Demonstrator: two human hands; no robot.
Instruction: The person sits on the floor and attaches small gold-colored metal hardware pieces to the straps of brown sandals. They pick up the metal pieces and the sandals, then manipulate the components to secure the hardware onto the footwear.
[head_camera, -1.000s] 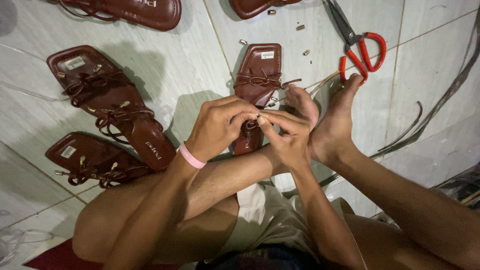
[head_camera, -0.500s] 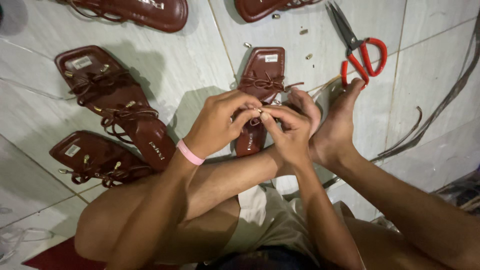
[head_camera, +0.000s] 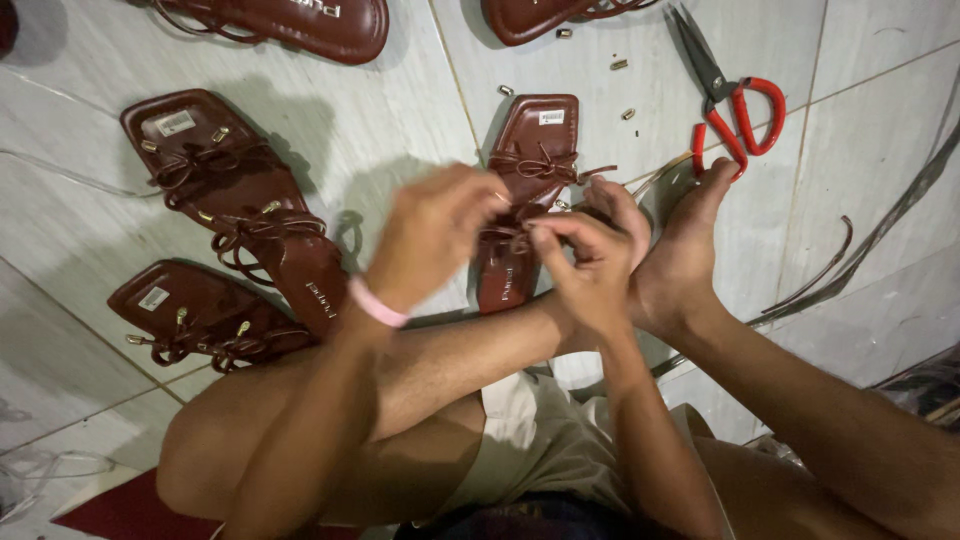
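- Evidently tying: left hand (head_camera: 435, 235) and right hand (head_camera: 585, 265) pinch a strap (head_camera: 510, 237) on the brown sandal (head_camera: 525, 190) at twelve o'clock.
- Next likely calls for steady tension, fingertips pressed together.

Tiled floor (head_camera: 640, 110) bears sandals (head_camera: 225, 190), scissors (head_camera: 735, 105) (red-handled).
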